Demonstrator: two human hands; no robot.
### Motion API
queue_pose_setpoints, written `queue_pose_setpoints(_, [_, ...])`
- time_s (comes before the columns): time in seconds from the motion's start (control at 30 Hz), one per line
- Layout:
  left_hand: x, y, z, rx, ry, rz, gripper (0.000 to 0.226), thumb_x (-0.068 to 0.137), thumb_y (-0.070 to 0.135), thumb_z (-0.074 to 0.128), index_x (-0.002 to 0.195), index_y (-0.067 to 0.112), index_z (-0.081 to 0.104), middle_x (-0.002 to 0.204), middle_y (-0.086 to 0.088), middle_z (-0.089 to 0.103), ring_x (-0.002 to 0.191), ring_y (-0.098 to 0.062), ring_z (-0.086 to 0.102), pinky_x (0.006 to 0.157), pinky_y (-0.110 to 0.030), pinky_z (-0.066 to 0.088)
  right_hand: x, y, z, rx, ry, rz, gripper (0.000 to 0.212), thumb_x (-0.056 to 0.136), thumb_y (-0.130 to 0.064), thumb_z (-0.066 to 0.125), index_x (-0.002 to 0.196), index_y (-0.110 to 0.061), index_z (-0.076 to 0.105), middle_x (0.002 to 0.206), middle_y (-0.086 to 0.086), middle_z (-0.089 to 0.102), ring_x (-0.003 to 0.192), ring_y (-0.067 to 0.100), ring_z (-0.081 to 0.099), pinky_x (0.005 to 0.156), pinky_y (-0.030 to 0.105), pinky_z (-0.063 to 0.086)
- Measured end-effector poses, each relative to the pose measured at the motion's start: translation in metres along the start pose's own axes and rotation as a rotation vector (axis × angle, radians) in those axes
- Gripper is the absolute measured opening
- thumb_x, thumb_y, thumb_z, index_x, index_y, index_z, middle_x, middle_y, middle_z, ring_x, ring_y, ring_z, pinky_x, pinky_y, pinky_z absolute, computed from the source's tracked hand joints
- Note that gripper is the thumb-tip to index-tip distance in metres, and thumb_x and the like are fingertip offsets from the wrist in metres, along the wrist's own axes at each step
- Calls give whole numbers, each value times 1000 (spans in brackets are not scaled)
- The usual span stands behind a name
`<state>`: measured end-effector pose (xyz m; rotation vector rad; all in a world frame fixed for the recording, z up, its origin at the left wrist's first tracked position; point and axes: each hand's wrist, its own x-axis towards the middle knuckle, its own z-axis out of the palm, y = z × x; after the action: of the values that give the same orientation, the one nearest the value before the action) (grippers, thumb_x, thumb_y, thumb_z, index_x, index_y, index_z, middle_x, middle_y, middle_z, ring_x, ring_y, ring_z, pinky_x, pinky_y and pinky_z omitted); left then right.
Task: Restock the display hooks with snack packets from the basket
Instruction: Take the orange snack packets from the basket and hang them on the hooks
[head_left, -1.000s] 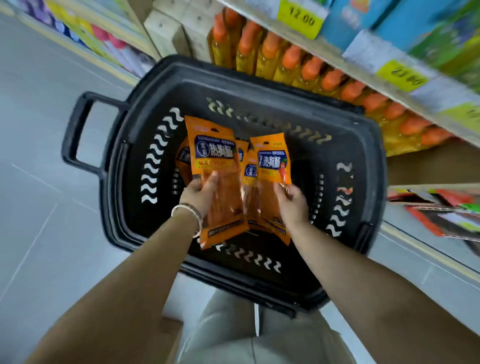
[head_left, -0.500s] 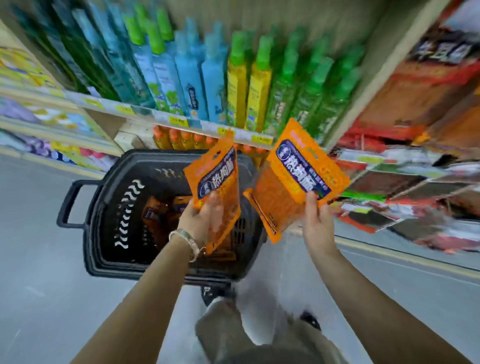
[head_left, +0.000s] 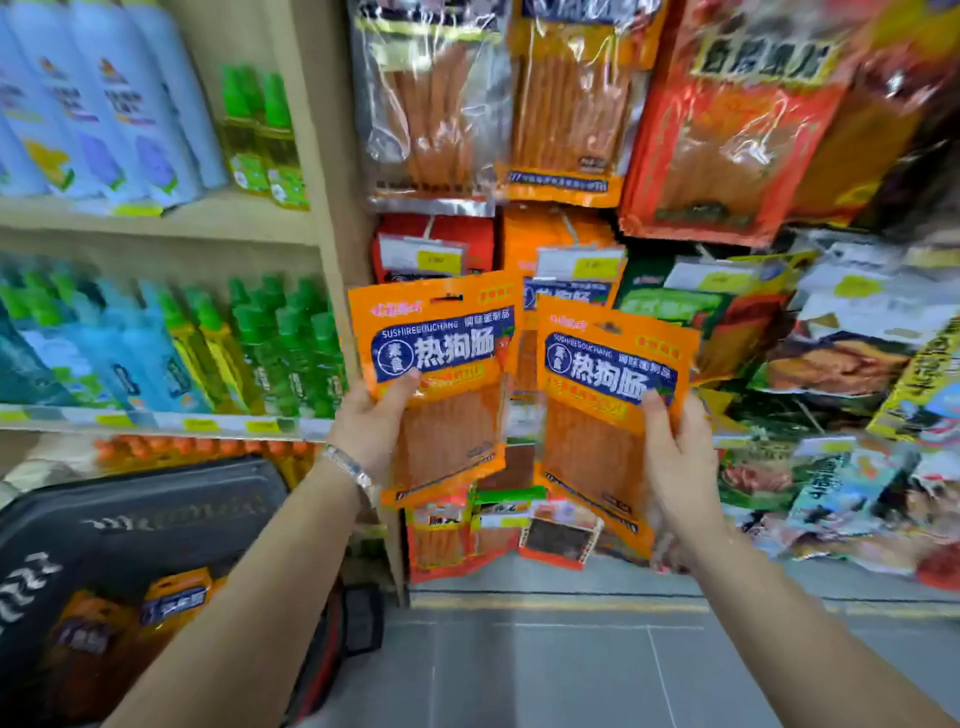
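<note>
— Fingers (head_left: 400, 385) of the left hand (head_left: 371, 423): wrapping round the lower half of one orange packet (head_left: 441, 358), pressing a thumb on its front. Gripping the second packet (head_left: 608, 374) the same way with the right hand (head_left: 675, 452), just beside the first.

— Holding both upright before the hanging display, then. Risking what?

— Missing the hook, probably. Gripping low, so leaving the hang slot (head_left: 447, 298) unsupported above the fingers. Juggling two at once, too, and possibly dropping one while threading the other. Pushing into packed rows (head_left: 566, 296) just behind the fingertips, maybe knocking a neighbour loose. Not seeing any bare hook from this angle, either.

— Reading anything?

— Reading "SUSHIREGOUCHANG" along each blue band, with big white 热狗肠 beneath, 素食 inside a circle and 调味面制品 at upper right. Squinting at the yellow price tags (head_left: 592, 266) above the fingers, but failing: too blurred.

— And the spare stock?

— Lying as more packets (head_left: 171, 597) in the black basket (head_left: 130, 519), down and left of the fingers.
</note>
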<state>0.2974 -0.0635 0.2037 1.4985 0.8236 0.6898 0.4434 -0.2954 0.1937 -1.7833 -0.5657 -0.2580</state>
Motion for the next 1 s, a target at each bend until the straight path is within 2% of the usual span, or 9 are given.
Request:
queue_pose_setpoints(0.13, [10,56,33,12,25,165,31,81,61,57,86,32,68,90,11,69,88,-11,63,88,-34,46,62,-18,-33,66,87,-37,19,97,-25,46,94,-9,56,88,11,63,71,7,51,64,11,38])
queue_pose_setpoints(0.23, [20,97,46,-16,38,306,31,87,50,57,60,37,67,59,20,62,60,6,57,67,-18,47,109,-43,-41,106,118,-65,18,99,-26,46,84,-22,57,79,-5,61,66,-10,52,60,3,35])
queue_pose_setpoints(0.3, [28,122,49,-71,-17,391,27,88,42,60,63,45,70,60,26,65,59,11,60,55,-5,45,137,-60,-43,126,151,-84,23,99,-30,47,77,-26,55,78,-13,58,64,-16,50,58,2,35])
queue_pose_setpoints(0.37, [40,141,47,-169,-72,443,17,87,29,64,73,34,73,71,22,70,66,7,66,54,-8,48,163,-76,-42,165,166,-84,27,98,-36,47,76,-21,52,80,-6,57,65,-10,49,61,6,37])
queue_pose_setpoints(0.47, [60,162,45,-294,-96,452,4,85,18,66,84,22,68,75,11,73,66,-5,69,52,-18,52,198,-101,-35,220,154,-77,26,97,-40,46,81,-20,55,85,-2,61,76,4,52,72,27,40])
queue_pose_setpoints(0.6, [86,180,41,-358,-52,484,1,80,25,71,79,24,72,78,7,74,68,-9,70,52,-20,52,238,-137,-14,406,116,-67,26,97,-25,50,91,-4,64,106,25,65,85,16,56,76,34,43])
queue_pose_setpoints(0.77, [108,196,36,-414,-66,496,25,59,41,77,79,28,74,85,0,75,73,-16,72,54,-24,54,273,-163,18,536,-59,7,16,96,-27,51,95,-16,63,106,7,70,102,24,65,93,40,50])
queue_pose_setpoints(0.93, [124,211,36,-425,-103,499,25,54,43,78,75,31,73,83,1,75,71,-15,72,53,-25,53,292,-169,36,529,-122,56,16,95,-32,51,100,-20,60,98,-7,66,96,13,62,81,31,48])
queue_pose_setpoints(1.0, [129,215,39,-423,-108,488,24,54,43,78,75,31,73,81,3,75,69,-14,71,51,-25,53,298,-163,39,511,-124,98,25,93,-34,53,112,-18,57,111,-5,63,109,16,56,95,37,44])
